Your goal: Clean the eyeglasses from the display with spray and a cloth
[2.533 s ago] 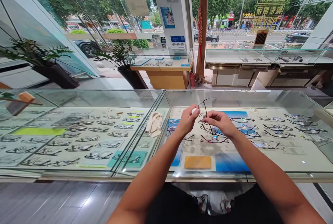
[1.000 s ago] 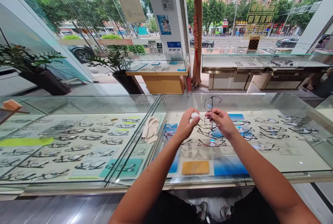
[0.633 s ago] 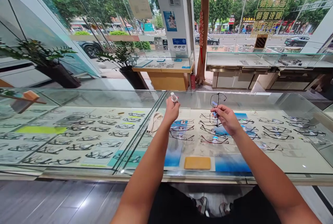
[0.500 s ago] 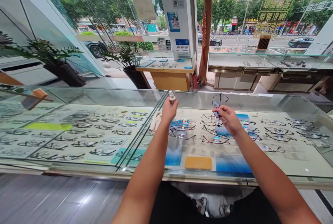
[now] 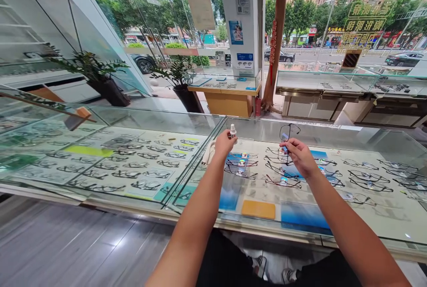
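Observation:
My left hand (image 5: pixel 224 144) is closed around a small white spray bottle (image 5: pixel 232 131), held upright with its nozzle at the top. To the right, my right hand (image 5: pixel 302 155) pinches a pair of dark-framed eyeglasses (image 5: pixel 280 134) near the middle of the frame. The glasses are turned on end, one lens above my fingers and the other below. Both hands are over the glass display counter (image 5: pixel 213 120), the bottle and glasses apart from each other. Beneath them, rows of eyeglasses (image 5: pixel 283 182) lie in the case.
A yellow-orange block (image 5: pixel 258 209) and blue panels (image 5: pixel 303 218) lie near the counter's front. A pale cloth-like item (image 5: pixel 208 153) is left of my left hand. Another display section (image 5: pixel 133 153) extends left. Potted plants (image 5: pixel 187 95) and further showcases (image 5: pixel 316 84) stand beyond.
The view has turned slightly left, so the scene sits further right. More of the bottle shows now in my left hand. My right hand still holds the glasses on end.

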Available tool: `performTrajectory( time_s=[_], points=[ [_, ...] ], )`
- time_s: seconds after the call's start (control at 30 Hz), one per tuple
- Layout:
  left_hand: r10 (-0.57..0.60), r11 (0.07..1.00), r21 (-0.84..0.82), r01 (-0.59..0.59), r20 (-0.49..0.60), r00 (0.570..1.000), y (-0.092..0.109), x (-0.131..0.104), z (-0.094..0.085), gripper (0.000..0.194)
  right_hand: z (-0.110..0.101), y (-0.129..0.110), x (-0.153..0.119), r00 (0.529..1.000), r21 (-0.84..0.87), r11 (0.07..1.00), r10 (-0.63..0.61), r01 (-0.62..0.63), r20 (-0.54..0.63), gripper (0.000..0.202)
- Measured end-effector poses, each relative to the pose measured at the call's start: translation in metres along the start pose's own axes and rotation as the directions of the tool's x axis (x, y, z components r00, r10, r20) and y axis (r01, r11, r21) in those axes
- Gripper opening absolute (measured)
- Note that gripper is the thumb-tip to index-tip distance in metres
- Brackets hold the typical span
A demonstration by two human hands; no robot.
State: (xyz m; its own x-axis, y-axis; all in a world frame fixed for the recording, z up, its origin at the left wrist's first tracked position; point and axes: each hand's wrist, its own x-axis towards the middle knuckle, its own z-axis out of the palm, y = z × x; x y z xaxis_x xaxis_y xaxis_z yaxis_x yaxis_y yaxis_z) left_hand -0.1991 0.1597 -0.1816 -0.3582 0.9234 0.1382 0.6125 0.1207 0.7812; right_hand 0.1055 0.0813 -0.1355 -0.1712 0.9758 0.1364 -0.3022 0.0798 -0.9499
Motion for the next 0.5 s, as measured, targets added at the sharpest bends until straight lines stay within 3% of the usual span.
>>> performTrajectory(
  time_s=[0.3, 0.5],
  points=[
    [-0.006, 1.000, 0.006, 0.006, -0.030, 1.000, 0.007, -0.003, 0.000, 0.029, -0.002, 0.000, 0.000, 1.000, -0.020, 1.000, -0.017, 0.017, 0.014, 0.045],
    [-0.120, 0.984, 0.097, 0.147, -0.241, 0.963, 0.008, -0.001, -0.019, 0.034, -0.002, 0.000, 0.000, 1.000, -0.007, 1.000, -0.022, 0.022, 0.007, 0.045]
  ],
)
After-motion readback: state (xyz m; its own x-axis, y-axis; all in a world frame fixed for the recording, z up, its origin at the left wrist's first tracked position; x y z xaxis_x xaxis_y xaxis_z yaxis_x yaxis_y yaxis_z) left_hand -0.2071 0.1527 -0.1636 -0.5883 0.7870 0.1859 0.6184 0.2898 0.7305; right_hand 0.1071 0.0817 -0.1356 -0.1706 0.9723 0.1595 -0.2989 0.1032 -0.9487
